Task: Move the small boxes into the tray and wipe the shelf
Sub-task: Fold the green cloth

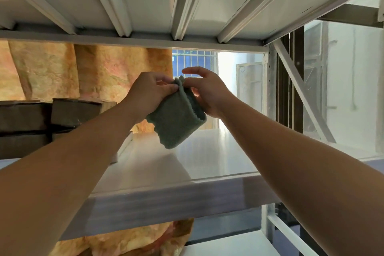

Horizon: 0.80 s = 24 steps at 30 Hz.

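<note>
Our left fingers were curled, pinching the top edge of the green cloth. Our right fingers pinched the same edge from the other side, with one digit stretched straight out above it.

In the head view the cloth hung folded between our hands, just off centre toward twelve o'clock. It was held in the air above the white shelf. Dark boxes sat stacked on that shelf at nine o'clock, and we saw no tray.

We judged both pinches light. If either let go while we adjusted the fold, the cloth could drop onto the shelf or slide over its front edge toward six o'clock. Our left forearm passed close by the boxes, so a careless sweep might knock them.

Our left hand and right hand were raised. Both arms reached up and forward from seven and five o'clock, and the hands were close together at the cloth.
</note>
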Tool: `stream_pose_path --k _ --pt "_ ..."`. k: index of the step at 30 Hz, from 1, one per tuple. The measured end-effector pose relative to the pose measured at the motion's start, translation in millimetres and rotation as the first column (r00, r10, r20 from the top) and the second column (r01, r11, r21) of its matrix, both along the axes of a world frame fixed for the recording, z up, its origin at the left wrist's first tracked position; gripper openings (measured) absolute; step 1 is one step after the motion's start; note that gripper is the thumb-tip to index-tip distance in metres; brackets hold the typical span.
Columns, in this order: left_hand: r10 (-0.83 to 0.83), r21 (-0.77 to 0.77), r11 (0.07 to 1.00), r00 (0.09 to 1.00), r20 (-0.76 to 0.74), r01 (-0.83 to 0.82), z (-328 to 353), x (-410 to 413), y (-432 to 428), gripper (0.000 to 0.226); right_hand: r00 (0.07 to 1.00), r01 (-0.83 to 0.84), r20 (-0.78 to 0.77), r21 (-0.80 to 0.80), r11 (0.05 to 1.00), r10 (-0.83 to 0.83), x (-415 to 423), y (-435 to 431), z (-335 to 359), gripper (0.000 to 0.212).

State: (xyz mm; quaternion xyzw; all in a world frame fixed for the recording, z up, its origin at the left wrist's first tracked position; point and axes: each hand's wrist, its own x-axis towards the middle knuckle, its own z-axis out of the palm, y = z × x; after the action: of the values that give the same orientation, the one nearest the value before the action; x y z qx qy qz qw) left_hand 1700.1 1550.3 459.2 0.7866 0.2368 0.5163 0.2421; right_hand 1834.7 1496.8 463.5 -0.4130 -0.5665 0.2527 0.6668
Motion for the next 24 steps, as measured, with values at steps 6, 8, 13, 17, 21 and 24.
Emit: stream_pose_path --k 6,8,13,17,21,24 --pt "-0.014 -0.001 1.000 0.999 0.032 0.014 -8 4 20 0.017 0.997 -0.066 0.045 0.017 0.998 0.065 6 22 -3 0.020" --pt "0.006 0.009 1.000 1.000 0.025 -0.006 -10 2 24 0.017 0.993 -0.098 0.061 0.020 0.995 0.097 12 28 -5 0.018" --pt "0.107 0.105 0.988 0.990 0.088 -0.116 -10 -4 29 0.014 0.941 -0.050 0.323 -0.146 0.988 0.096 21 30 -7 0.031" --pt "0.143 0.127 0.980 0.986 0.092 -0.154 -11 -9 34 0.019 0.839 -0.031 0.509 -0.309 0.951 0.192 21 25 -14 0.064" --pt "0.150 0.106 0.981 0.982 0.112 -0.162 -12 -11 36 0.011 0.878 0.019 0.471 -0.212 0.977 0.085 25 26 -16 0.053" --pt "0.113 0.010 0.993 0.977 0.183 -0.117 -11 -12 36 0.023 0.923 0.121 0.377 -0.077 0.990 -0.084 28 26 -13 0.020"
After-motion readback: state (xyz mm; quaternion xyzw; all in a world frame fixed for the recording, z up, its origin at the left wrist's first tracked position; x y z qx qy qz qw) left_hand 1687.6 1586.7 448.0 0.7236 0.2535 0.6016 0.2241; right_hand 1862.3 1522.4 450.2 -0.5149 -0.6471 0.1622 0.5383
